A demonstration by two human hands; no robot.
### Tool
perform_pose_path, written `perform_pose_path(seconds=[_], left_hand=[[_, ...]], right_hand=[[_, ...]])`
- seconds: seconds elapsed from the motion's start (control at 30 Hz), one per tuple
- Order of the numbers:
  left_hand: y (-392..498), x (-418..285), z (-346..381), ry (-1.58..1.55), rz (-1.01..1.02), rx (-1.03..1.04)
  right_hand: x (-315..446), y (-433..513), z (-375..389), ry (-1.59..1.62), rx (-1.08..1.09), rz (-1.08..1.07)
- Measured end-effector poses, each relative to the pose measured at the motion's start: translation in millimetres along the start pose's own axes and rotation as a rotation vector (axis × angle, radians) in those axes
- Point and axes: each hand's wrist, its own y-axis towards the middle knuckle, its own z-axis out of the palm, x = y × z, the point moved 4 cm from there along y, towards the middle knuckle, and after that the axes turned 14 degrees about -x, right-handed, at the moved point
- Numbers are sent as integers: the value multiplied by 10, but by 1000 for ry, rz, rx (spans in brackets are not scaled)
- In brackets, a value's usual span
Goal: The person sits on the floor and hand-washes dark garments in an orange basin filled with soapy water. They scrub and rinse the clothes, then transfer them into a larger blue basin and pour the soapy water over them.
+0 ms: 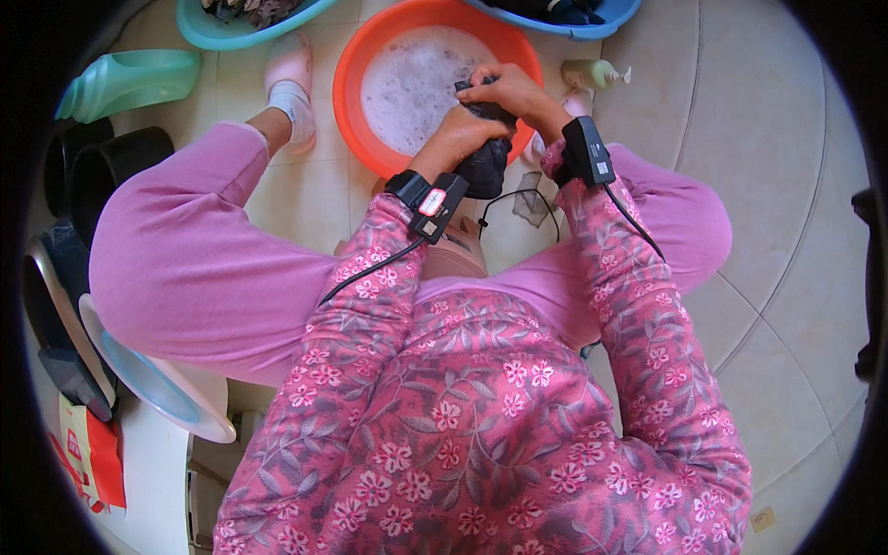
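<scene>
Both of my hands grip one wet black cloth (483, 170) over the near right rim of an orange plastic basin (350, 114). My left hand (463, 137) is closed around its middle, and a bunched part hangs below toward me. Slightly farther away, my right hand (510, 90) pinches the upper end of the cloth. White suds (416, 83) cover the water in the basin. What kind of garment the cloth is, I cannot tell. A black device is strapped to each wrist, with a cable running back along the sleeve.
A teal basin (257, 38) and a blue basin (583, 31), both holding clothes, stand beyond. A pump bottle (595, 73) is at the right. Left are a green plastic scoop-like container (132, 80), dark boots (114, 170) and a white-and-blue basin (156, 381). A cable loop (527, 191) lies near my knees.
</scene>
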Motion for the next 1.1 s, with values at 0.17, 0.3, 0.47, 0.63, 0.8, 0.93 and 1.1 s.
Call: perform_pose_path(seconds=[0.17,0.3,0.47,0.63,0.8,0.93,1.1], left_hand=[[60,13,37,51,41,-113],[112,-45,-11,229,177,-134],[72,-103,-14,278,409,-119],[72,-73,33,540,366,-212],[68,-5,26,556,258,-279],[58,53,-6,567,285,-363],[113,189,-79,523,277,-273]], right_hand=[[93,115,6,-159,-81,-118],[125,149,76,-91,-69,-101],[220,117,129,11,-139,-236],[200,175,163,-451,-65,-95],[241,226,242,-631,-136,-173],[179,228,324,-684,-163,-129],[18,192,310,-457,-249,-53]])
